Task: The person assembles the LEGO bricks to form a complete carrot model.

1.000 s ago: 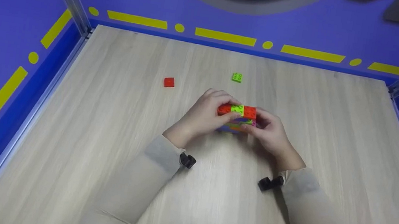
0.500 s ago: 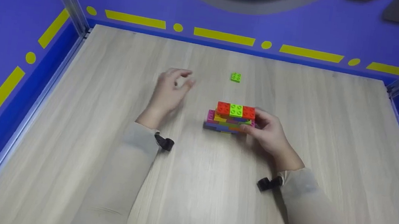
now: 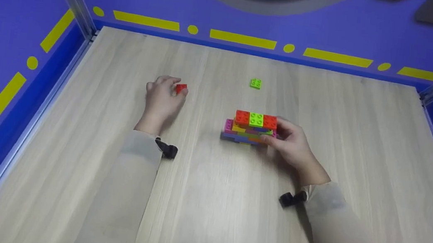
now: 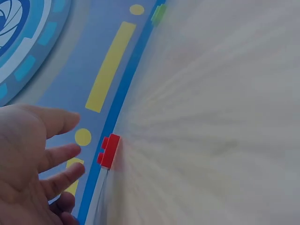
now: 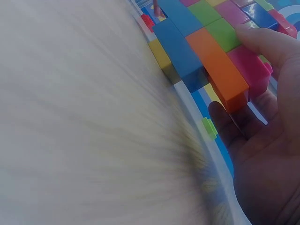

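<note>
My left hand (image 3: pixel 163 97) is over the table beside a loose red toy brick (image 3: pixel 181 88), its thumb and fingers on either side of it in the head view. In the left wrist view the red brick (image 4: pixel 109 151) lies studs up, with a gap between it and the relaxed fingers. My right hand (image 3: pixel 295 142) grips the right end of a stack of toy bricks (image 3: pixel 256 120), thumb on the near face. Red and lime bricks top the stack; blue, orange, green and pink ones (image 5: pixel 218 65) show lower down in the right wrist view. The right fingertips are partly hidden behind the stack.
A loose lime-green brick (image 3: pixel 255 84) lies on the wooden table (image 3: pixel 197 202) beyond the stack. Blue panels with yellow marks (image 3: pixel 242 39) wall in the table at the back and both sides.
My left hand has let go of the stack and moved left to the red brick. The right hand keeps its grip, and the stack has stayed in place.
</note>
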Action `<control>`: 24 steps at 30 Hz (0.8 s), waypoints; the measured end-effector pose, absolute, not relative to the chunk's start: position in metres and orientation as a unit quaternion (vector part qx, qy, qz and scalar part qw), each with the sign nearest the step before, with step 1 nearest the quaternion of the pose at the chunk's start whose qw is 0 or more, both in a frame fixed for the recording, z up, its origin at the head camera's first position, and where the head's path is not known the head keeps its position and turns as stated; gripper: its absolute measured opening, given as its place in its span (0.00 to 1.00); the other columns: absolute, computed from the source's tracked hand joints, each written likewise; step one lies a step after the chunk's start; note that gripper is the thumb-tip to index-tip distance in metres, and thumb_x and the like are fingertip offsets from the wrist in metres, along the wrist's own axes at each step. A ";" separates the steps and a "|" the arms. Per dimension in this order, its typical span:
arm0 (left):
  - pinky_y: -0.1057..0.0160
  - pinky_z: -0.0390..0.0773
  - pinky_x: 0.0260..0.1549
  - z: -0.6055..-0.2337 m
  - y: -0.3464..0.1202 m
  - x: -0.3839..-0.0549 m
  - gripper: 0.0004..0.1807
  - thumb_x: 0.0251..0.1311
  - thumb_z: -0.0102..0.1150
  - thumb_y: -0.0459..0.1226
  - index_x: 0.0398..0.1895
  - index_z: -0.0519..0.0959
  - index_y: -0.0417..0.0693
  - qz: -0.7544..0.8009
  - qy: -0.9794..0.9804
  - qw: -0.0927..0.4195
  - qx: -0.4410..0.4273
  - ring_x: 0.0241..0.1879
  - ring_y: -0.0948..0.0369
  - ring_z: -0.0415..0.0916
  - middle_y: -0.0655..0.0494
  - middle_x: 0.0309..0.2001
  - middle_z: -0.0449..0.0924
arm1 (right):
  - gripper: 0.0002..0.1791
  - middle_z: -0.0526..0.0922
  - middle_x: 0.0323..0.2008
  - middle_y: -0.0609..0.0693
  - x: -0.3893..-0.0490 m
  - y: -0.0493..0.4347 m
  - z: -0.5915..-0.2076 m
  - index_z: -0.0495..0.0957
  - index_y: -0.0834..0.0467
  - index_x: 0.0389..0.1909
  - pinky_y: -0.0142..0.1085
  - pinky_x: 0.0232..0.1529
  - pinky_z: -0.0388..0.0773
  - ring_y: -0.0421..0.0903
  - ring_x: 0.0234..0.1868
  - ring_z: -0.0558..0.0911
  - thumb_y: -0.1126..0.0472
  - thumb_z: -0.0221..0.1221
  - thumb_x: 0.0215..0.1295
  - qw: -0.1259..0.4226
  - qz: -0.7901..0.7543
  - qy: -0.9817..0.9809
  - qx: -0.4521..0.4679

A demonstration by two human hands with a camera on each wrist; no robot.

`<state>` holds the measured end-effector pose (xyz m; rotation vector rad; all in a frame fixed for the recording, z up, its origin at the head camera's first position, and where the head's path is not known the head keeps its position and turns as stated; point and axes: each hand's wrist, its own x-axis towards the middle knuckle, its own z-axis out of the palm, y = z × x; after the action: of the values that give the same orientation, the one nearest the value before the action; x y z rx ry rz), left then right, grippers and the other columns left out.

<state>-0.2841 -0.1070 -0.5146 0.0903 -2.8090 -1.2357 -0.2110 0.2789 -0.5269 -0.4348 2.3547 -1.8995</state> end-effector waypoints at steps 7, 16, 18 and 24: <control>0.44 0.66 0.76 -0.514 -0.104 -0.282 0.35 0.79 0.64 0.48 0.82 0.76 0.42 -0.345 -0.938 -0.003 0.021 0.76 0.40 0.61 0.47 0.87 0.68 | 0.26 0.92 0.56 0.38 -0.211 0.279 -0.526 0.85 0.65 0.68 0.30 0.62 0.85 0.42 0.57 0.89 0.71 0.74 0.70 0.040 -0.615 0.775 -0.142; 0.44 0.71 0.68 -0.513 -0.100 -0.279 0.23 0.78 0.69 0.41 0.72 0.85 0.44 -0.294 -0.955 0.027 0.015 0.69 0.43 0.71 0.47 0.73 0.86 | 0.26 0.93 0.57 0.38 -0.211 0.279 -0.526 0.86 0.63 0.68 0.30 0.63 0.85 0.42 0.58 0.89 0.70 0.75 0.70 0.041 -0.614 0.775 -0.143; 0.44 0.72 0.66 -0.513 -0.099 -0.278 0.20 0.78 0.69 0.39 0.68 0.88 0.44 -0.288 -0.957 0.037 0.013 0.67 0.43 0.74 0.46 0.68 0.89 | 0.26 0.93 0.58 0.40 -0.211 0.279 -0.526 0.86 0.62 0.68 0.30 0.65 0.85 0.42 0.60 0.89 0.69 0.75 0.70 0.042 -0.614 0.775 -0.142; 0.43 0.75 0.65 -0.512 -0.099 -0.277 0.14 0.77 0.70 0.37 0.60 0.91 0.44 -0.287 -0.956 0.053 0.004 0.61 0.41 0.78 0.46 0.59 0.93 | 0.25 0.93 0.58 0.44 -0.212 0.281 -0.528 0.86 0.62 0.68 0.30 0.63 0.85 0.42 0.58 0.89 0.68 0.75 0.71 0.039 -0.606 0.782 -0.144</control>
<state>-0.2770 -0.0989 -0.5121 0.0124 -2.9069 -0.8729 -0.2119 0.2805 -0.5280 -0.4406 2.3967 -1.8581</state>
